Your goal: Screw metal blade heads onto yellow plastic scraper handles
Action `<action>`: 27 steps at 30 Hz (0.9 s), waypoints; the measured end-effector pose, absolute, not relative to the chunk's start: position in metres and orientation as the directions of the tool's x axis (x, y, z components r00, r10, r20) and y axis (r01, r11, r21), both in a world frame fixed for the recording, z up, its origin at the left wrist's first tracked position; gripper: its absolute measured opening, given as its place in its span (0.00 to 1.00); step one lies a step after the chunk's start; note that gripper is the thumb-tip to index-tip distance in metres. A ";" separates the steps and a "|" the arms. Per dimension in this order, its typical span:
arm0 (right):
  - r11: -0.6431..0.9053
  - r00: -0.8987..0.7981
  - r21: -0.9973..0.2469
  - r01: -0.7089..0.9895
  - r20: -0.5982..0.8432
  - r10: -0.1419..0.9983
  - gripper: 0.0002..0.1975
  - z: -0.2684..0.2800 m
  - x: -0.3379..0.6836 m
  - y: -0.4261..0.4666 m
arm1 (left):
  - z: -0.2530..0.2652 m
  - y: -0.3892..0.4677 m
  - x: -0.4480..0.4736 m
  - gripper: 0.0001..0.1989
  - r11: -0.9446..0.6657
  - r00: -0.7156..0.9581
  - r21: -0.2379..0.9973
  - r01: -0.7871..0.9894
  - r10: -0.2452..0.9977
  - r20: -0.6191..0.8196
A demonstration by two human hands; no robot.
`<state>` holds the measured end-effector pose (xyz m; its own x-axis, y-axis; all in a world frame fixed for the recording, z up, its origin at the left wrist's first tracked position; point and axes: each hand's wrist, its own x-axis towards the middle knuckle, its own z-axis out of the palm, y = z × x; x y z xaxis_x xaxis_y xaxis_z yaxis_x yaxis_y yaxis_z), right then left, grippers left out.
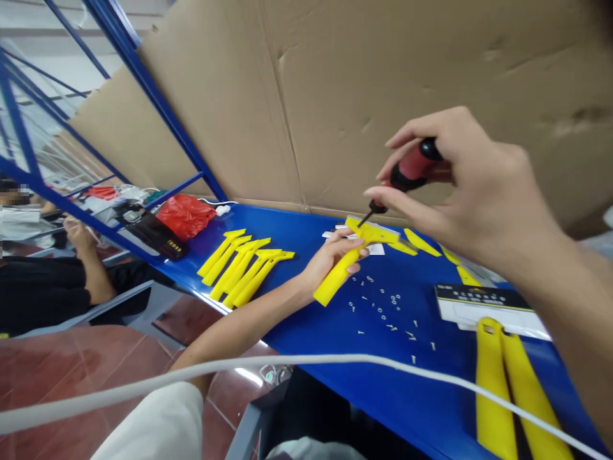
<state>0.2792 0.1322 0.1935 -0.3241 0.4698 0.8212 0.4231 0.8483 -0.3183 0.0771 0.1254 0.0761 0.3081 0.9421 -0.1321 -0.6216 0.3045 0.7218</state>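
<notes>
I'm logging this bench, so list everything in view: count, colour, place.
screwdriver: 1, red-black, right grip
held handle: 1, yellow, left grip
loose handles: about five, yellow, left
far pieces: several, yellow, right of held handle
long pieces: 2, yellow, lower right
fasteners: many, pale, scattered near held handle
paper: several, white, behind left grip
packaging: count unclear, black-white, right
bag: 1, red, beyond loose handles
box: 1, black, beside bag
table: 1, blue, under parts
cardboard: count unclear, brown, behind table
frame: 1, blue, upper left
cable: 1, white, foreground
floor: 1, reddish, lower left
co-worker: 1, black clothing, left
left grip: 1, bare, centre
right grip: 1, bare, right
</notes>
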 end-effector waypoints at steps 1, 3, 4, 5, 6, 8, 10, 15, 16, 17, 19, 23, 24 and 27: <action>0.854 -0.340 -0.319 0.411 0.816 0.468 0.23 0.194 0.279 0.133 | 0.075 0.125 0.077 0.23 0.310 0.306 0.723 -0.617 0.941 -0.142; 0.871 -0.399 -0.349 0.346 0.785 0.473 0.25 0.194 0.279 0.134 | 0.073 0.125 0.077 0.23 0.327 0.316 0.726 -0.605 0.935 -0.157; 0.876 -0.420 -0.370 0.308 0.773 0.475 0.25 0.194 0.280 0.135 | 0.073 0.126 0.076 0.23 0.330 0.319 0.728 -0.601 0.934 -0.159; 0.877 -0.430 -0.390 0.280 0.766 0.478 0.25 0.194 0.280 0.136 | 0.072 0.126 0.076 0.23 0.331 0.319 0.729 -0.599 0.934 -0.161; 0.874 -0.428 -0.404 0.272 0.762 0.485 0.25 0.193 0.280 0.136 | 0.072 0.126 0.077 0.23 0.329 0.314 0.730 -0.599 0.935 -0.164; 0.860 -0.396 -0.409 0.306 0.767 0.505 0.24 0.193 0.280 0.136 | 0.073 0.126 0.078 0.23 0.327 0.302 0.725 -0.606 0.938 -0.171; 0.846 -0.366 -0.400 0.353 0.773 0.518 0.25 0.192 0.280 0.136 | 0.075 0.125 0.079 0.23 0.339 0.310 0.714 -0.613 0.934 -0.178; 0.850 -0.428 -0.427 0.309 0.736 0.525 0.26 0.190 0.281 0.139 | 0.080 0.121 0.081 0.22 0.372 0.324 0.686 -0.625 0.923 -0.205; 0.850 -0.431 -0.440 0.288 0.733 0.526 0.27 0.190 0.281 0.140 | 0.081 0.121 0.081 0.22 0.378 0.323 0.686 -0.622 0.922 -0.215; 0.849 -0.423 -0.450 0.279 0.736 0.529 0.27 0.189 0.281 0.141 | 0.082 0.120 0.081 0.22 0.381 0.323 0.686 -0.619 0.920 -0.220; 0.844 -0.391 -0.450 0.292 0.749 0.534 0.28 0.188 0.280 0.142 | 0.083 0.120 0.082 0.22 0.384 0.329 0.688 -0.616 0.919 -0.218; 0.835 -0.396 -0.445 0.324 0.738 0.547 0.31 0.187 0.278 0.143 | 0.082 0.119 0.083 0.23 0.392 0.327 0.682 -0.617 0.917 -0.231; 0.835 -0.417 -0.457 0.305 0.724 0.549 0.31 0.187 0.279 0.143 | 0.082 0.119 0.083 0.24 0.395 0.321 0.679 -0.618 0.916 -0.241; 0.827 -0.462 -0.511 0.234 0.690 0.557 0.31 0.185 0.281 0.144 | 0.081 0.121 0.082 0.24 0.398 0.308 0.674 -0.623 0.916 -0.257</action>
